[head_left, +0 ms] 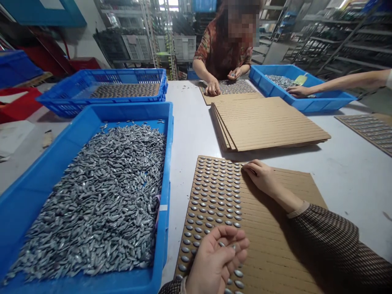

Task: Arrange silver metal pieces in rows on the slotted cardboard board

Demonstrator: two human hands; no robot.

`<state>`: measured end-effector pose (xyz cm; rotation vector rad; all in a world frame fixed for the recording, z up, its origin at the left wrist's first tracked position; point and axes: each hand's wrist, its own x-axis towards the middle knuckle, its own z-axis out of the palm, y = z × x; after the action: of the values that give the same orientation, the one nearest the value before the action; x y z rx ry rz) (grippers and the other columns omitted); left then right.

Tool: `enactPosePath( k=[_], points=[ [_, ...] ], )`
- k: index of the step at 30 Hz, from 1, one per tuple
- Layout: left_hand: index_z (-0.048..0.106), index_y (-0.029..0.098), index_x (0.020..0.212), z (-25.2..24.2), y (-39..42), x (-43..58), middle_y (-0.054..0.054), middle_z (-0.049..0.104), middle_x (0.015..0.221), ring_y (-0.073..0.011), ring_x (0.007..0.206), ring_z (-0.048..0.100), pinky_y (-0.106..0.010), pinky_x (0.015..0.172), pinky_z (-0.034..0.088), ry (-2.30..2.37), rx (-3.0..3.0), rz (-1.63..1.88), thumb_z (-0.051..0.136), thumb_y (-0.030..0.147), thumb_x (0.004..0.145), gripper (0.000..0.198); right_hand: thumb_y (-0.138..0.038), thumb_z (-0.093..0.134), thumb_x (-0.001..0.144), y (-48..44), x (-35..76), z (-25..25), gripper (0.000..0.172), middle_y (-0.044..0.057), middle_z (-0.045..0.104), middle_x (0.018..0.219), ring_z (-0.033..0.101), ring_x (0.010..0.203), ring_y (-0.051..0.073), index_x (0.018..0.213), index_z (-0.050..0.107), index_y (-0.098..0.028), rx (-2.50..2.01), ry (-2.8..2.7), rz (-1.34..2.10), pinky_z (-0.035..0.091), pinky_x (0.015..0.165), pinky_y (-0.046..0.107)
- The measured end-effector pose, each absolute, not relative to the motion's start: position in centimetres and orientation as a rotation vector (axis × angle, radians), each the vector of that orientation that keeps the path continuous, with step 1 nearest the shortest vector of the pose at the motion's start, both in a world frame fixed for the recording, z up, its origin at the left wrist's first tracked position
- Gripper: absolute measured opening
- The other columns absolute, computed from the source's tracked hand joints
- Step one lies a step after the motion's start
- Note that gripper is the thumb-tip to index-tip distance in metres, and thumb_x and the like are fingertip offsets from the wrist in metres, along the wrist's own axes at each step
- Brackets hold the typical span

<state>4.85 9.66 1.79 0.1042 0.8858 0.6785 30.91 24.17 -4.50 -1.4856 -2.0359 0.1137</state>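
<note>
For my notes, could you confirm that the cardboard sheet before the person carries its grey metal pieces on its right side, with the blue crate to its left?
No: the head view shows the grey metal pieces on the cardboard sheet's left side, not its right; the blue crate is to its left.

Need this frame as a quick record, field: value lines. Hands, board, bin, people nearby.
left hand: left hand curled, holding oval grey metal pieces at the fingertips, above the board
right hand: right hand resting on the board, beside the rows of pieces
board: slotted cardboard board, pieces in rows along its left part
bin: blue plastic crate left of the board, heaped with pieces
nearby: stack of slotted boards; person across the table, hands at another board; second person's arm reaching into another blue crate
</note>
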Motion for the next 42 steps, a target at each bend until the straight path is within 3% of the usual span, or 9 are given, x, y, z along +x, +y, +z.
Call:
enactPosePath(
  k=[22,30,33,36,42],
  points=[
    [0.060,0.014,0.098,3.1,10.0,4.8,-0.013,0.066,0.115,-0.0234,0.109,0.063,-0.035,0.097,0.049,0.847,0.121,0.715,0.064,0.009,0.078,0.021,-0.025,0.047,0.092,24.1,30.7,-5.2,0.026,0.008,0.067,0.088,0.060,0.079,0.021,0.085,0.073,-0.022,-1.509,-2.011,0.053,0.049,0.071,0.034],
    [0.054,0.012,0.107,3.5,10.3,4.4,-0.019,0.062,0.123,-0.0294,0.118,0.058,-0.044,0.105,0.042,0.744,-0.014,0.832,0.054,0.029,0.090,0.024,-0.029,0.050,0.092,21.5,29.7,-2.4,0.022,0.010,0.065,0.100,0.062,0.089,0.024,0.099,0.070,-0.023,-1.492,-1.954,0.117,0.052,0.080,0.039],
    [0.054,0.013,0.110,3.5,10.4,4.3,-0.019,0.061,0.125,-0.0282,0.120,0.057,-0.043,0.106,0.041,0.705,-0.063,0.841,0.052,0.035,0.091,0.029,-0.025,0.053,0.091,17.0,27.0,0.8,0.022,0.011,0.063,0.109,0.061,0.099,0.025,0.109,0.066,-0.025,-1.340,-2.023,0.289,0.052,0.084,0.040],
    [0.055,0.014,0.109,3.2,10.4,4.4,-0.015,0.064,0.117,-0.0233,0.112,0.061,-0.039,0.103,0.043,0.664,-0.039,0.872,0.051,0.039,0.092,0.031,-0.019,0.054,0.089,12.6,23.7,3.0,0.035,0.011,0.063,0.114,0.059,0.101,0.025,0.123,0.059,-0.026,-1.068,-2.301,0.546,0.054,0.080,0.041],
    [0.053,0.013,0.109,2.9,10.4,4.7,-0.015,0.064,0.117,-0.0217,0.113,0.059,-0.035,0.101,0.044,0.595,-0.013,0.874,0.045,0.045,0.094,0.037,-0.007,0.046,0.090,10.0,21.3,2.7,0.032,0.009,0.068,0.105,0.058,0.094,0.023,0.112,0.063,-0.023,-0.954,-2.363,0.516,0.052,0.079,0.041]
  ],
)
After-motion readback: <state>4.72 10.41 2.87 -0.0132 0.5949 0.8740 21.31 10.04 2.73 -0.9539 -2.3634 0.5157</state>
